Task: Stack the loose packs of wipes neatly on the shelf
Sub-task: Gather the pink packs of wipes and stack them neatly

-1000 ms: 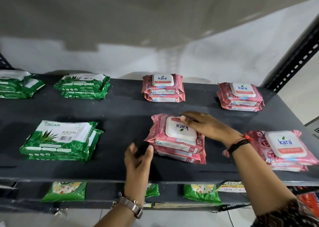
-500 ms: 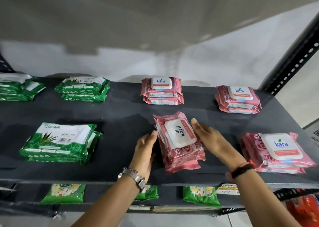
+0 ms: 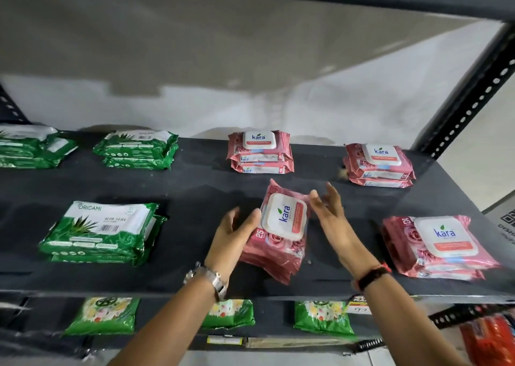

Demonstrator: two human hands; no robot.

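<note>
Hands at a pink stack of wipes on the shelf

The pink stack [image 3: 274, 234] sits front and centre on the shelf [image 3: 195, 195]. The left hand [image 3: 232, 236] presses its left side with spread fingers; the right hand [image 3: 331, 215] hovers released just right of it.

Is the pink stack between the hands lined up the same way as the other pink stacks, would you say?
No, the middle pink stack lies turned, its label running sideways, unlike the front right stack.

Both forearms reach forward over the shelf's front edge. The left hand [image 3: 233, 233], a metal watch on its wrist, has its fingers [image 3: 252, 218] spread and angled toward the right. The right hand [image 3: 333, 218], a dark band at its wrist, is open, fingers extended and blurred.
</note>
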